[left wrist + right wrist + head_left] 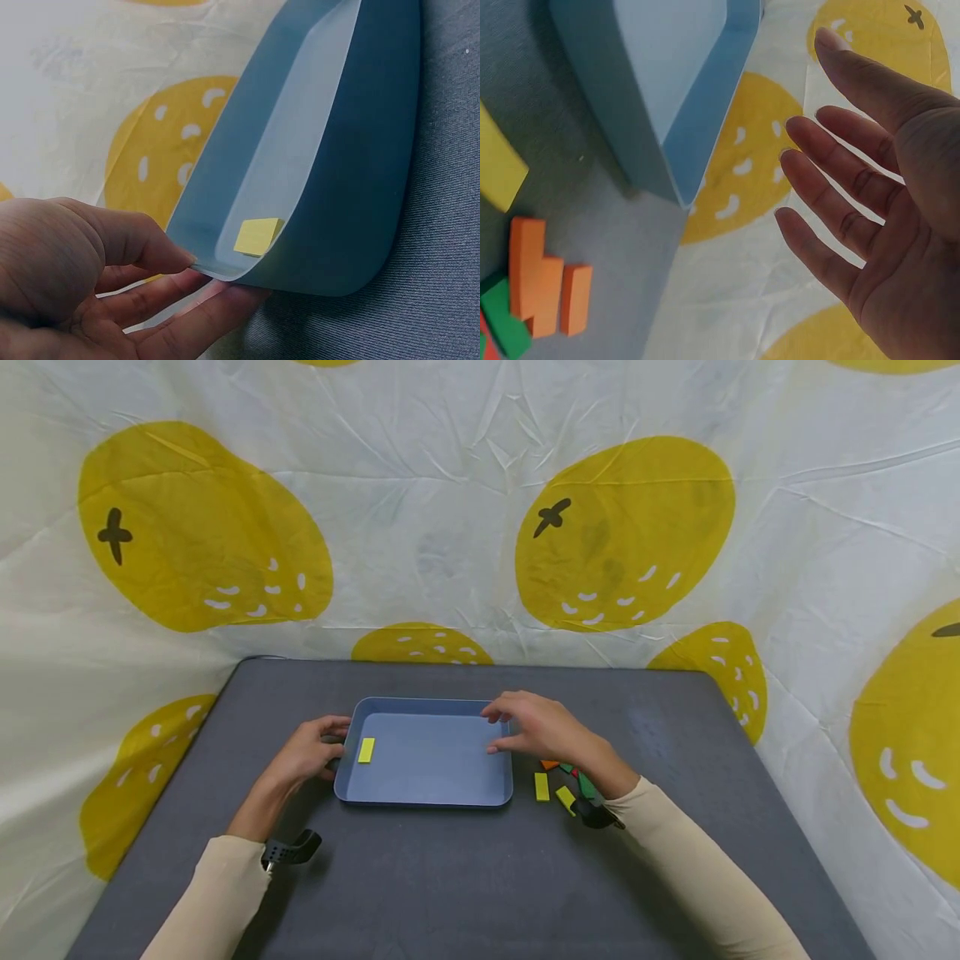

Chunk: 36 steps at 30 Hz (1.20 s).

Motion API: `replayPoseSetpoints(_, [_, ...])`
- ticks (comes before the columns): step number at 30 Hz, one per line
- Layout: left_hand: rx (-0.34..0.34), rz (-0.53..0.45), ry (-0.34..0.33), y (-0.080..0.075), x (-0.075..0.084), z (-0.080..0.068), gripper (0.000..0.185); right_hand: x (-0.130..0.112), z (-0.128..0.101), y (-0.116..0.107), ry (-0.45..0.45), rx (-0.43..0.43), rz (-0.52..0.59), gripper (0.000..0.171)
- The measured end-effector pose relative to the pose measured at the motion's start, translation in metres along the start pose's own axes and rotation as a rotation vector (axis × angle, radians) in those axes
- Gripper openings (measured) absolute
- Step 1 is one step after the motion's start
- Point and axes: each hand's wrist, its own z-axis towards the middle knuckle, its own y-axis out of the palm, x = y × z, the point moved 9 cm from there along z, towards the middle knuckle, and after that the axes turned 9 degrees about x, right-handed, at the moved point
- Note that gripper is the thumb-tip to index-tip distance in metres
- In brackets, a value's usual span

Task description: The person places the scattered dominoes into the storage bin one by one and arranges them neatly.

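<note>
A shallow blue tray (424, 793) sat near the middle of the grey tabletop (465, 877), with one yellow block (366, 750) lying flat inside it by its left wall. The left hand (306, 753) pinched the tray's left rim, thumb above and fingers beneath, as the left wrist view showed. The right hand (542, 731) hovered over the tray's right rim with fingers spread and relaxed, holding nothing. Just right of the tray lay a loose cluster of small blocks (564, 781): two yellow ones and orange and green ones, partly hidden under the right wrist, so their full count could not be told. The tray looked like light, stiff, smooth plastic, best gripped at the rim on both sides. The blocks seemed light, perhaps foam, and easy to pinch by their long edges.
</note>
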Motion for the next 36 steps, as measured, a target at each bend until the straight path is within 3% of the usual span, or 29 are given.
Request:
replayPoseSetpoints(18, [0.008, 0.007, 0.000, 0.000, -0.002, 0.000, 0.057, 0.035, -0.044, 0.002, 0.080, -0.010, 0.069, 0.045])
replayPoseSetpoints(25, [0.002, 0.005, -0.001, 0.001, -0.002, 0.000, 0.057, 0.042, -0.058, 0.006, 0.051, 0.007, 0.088, 0.045])
replayPoseSetpoints(36, [0.012, 0.007, -0.001, -0.001, -0.002, 0.000, 0.057, 0.054, -0.077, 0.020, 0.056, -0.044, 0.091, 0.048])
